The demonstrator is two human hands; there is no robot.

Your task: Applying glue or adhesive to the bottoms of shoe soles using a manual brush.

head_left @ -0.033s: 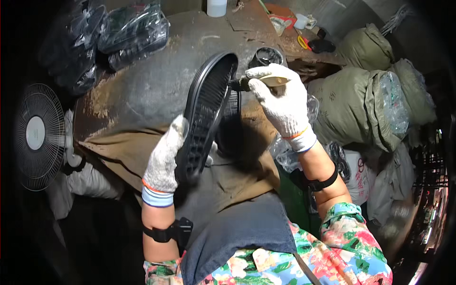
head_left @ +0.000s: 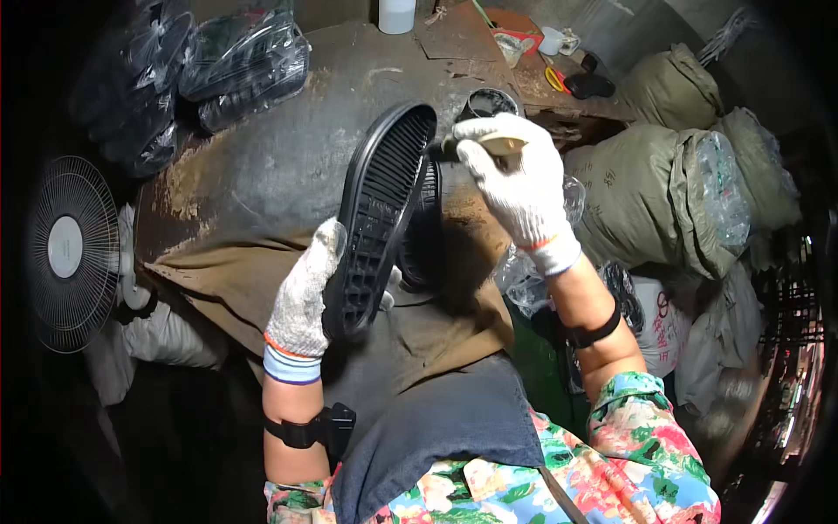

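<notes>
Gripping a black shoe sole (head_left: 380, 218) by its lower end, the gloved left hand (head_left: 304, 297) is closed around the edge and tips the sole up on its side, ridged tread turned toward the camera, seemingly so the other face is open to the right hand; the gloved right hand (head_left: 515, 179) is closed on a small pale brush-like tool (head_left: 502, 145) just right of the sole's upper end; a dark tin (head_left: 487, 105) sits just beyond that end, handy for dipping, it seems; a second sole (head_left: 423, 227) lies behind the first; the stained workbench (head_left: 288, 157) spreads beneath; a fan (head_left: 70, 253) stands well left of the sole; stuffed sacks (head_left: 646, 192) pile up to its right.
</notes>
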